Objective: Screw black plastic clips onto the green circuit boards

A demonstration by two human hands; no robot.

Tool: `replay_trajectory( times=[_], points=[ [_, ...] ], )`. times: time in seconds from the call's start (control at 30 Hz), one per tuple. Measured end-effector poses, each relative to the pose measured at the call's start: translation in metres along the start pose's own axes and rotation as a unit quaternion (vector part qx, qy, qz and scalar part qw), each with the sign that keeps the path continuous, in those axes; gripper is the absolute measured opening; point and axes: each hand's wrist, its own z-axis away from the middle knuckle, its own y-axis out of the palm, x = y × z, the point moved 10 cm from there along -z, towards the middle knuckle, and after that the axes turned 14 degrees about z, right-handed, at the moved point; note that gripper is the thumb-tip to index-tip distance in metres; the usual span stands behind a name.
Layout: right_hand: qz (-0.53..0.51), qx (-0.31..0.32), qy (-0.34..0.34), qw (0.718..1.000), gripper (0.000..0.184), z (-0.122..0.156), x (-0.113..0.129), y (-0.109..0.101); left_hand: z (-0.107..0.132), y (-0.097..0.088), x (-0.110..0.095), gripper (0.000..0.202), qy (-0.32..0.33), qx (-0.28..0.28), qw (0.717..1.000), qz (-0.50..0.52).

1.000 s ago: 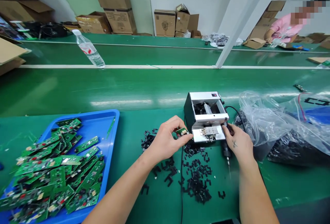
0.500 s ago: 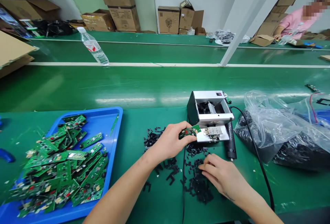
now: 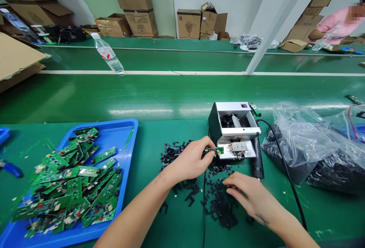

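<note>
Across the broad green table, a shallow blue plastic tray sits at left, heaped with green circuit boards; right of middle stands the boxy silver-and-black metal machine. And here's the left hand, fingers pinching a slim green circuit board at the machine's left front corner! The right hand is down at the small black plastic clips; whether its fingers grip one, I can't tell. Best play, I'd judge: single out one clip, board steady, fingertips off its components.
</note>
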Motion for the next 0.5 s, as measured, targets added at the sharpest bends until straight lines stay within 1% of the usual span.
replay_trajectory(
  times=[0.1,0.2,0.27,0.33,0.5],
  points=[
    [-0.112,-0.063,0.045,0.991,0.008,-0.011,-0.01,-0.029,0.0,0.003,-0.006,0.007,0.045,-0.001,0.999,0.014],
    [-0.168,-0.128,0.086,0.974,0.007,-0.023,-0.018,-0.05,0.0,0.007,-0.007,0.008,0.061,0.008,0.998,0.027],
    [-0.173,-0.169,0.096,0.966,0.008,-0.029,-0.02,-0.06,0.001,0.009,-0.007,0.01,0.062,0.017,0.998,0.027],
    [-0.156,-0.197,0.102,0.963,0.008,-0.032,-0.021,-0.066,0.002,0.01,-0.007,0.011,0.059,0.023,0.998,0.025],
    [-0.092,-0.217,0.113,0.965,0.006,-0.034,-0.023,-0.069,0.004,0.01,-0.006,0.011,0.05,0.026,0.998,0.021]
  ],
)
